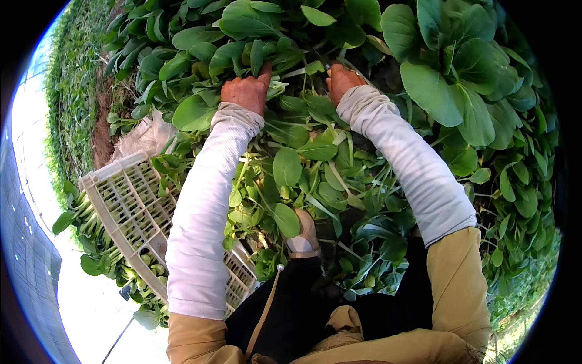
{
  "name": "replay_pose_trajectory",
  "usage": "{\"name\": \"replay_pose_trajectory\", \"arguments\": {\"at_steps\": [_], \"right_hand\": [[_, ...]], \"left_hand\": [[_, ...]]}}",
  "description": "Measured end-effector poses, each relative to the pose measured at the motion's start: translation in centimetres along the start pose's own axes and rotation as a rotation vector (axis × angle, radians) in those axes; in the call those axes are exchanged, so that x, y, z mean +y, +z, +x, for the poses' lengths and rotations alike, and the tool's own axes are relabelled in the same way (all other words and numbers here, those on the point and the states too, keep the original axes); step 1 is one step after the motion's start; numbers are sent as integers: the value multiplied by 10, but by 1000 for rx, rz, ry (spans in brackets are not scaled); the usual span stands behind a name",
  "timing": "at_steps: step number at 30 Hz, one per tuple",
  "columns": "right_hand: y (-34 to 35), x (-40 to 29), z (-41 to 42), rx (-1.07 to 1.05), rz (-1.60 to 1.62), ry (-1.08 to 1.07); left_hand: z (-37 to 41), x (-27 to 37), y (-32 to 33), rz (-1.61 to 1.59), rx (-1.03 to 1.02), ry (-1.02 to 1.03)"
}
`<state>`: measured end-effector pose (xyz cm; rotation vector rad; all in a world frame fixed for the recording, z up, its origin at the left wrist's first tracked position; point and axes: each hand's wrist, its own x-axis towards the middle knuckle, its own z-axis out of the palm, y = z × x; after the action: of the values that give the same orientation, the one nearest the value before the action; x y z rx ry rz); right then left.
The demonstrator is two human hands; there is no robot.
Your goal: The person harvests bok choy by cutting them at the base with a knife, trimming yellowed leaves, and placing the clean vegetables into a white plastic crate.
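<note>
My left hand (248, 91) is closed over leafy greens that look like bok choy (276, 87); pale stalks stick out to the right of its fingers. What the fingertips touch is hidden beneath the hand. To the right, my right hand (344, 83) is curled low among the stems around the handle of a small knife (328, 68). A thin dark blade seems to run from it towards the upper left, mostly lost in shadow. Standing bok choy plants (252, 20) fill the ground beyond both hands. Loose leaves (287, 167) and stalks lie between my forearms.
A pale plastic crate (136, 200) with slatted sides stands tilted at my left, greens (97, 245) visible behind it. Next to it is a whitish plastic sack (144, 136). Large-leaved plants (454, 77) rise at the right. My shoe (305, 230) is among the leaves.
</note>
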<state>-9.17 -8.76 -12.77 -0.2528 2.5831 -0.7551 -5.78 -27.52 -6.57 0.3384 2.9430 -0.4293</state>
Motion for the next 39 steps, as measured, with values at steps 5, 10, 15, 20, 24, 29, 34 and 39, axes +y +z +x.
{"name": "replay_pose_trajectory", "arguments": {"at_steps": [5, 10, 15, 20, 24, 29, 34, 39], "right_hand": [[12, 24, 3, 129, 146, -172], [15, 23, 9, 69, 192, -127], [8, 21, 22, -66, 145, -98], [25, 29, 39, -14, 28, -456], [38, 13, 38, 36, -350, -453], [33, 8, 21, -363, -238, -146], [14, 31, -41, -59, 46, -159], [-45, 60, -110, 133, 726, -310]], "left_hand": [[-10, 4, 21, -92, 74, -36], [-12, -7, 28, -138, 154, -4], [-12, -8, 33, -218, 84, -38], [-12, -13, 35, -279, 94, -60], [-10, -11, 28, -337, -74, -172], [-6, -19, 20, -515, -149, -266], [-37, -32, 0, -1151, -224, -217], [-94, -11, -64, -1893, -352, -164]]}}
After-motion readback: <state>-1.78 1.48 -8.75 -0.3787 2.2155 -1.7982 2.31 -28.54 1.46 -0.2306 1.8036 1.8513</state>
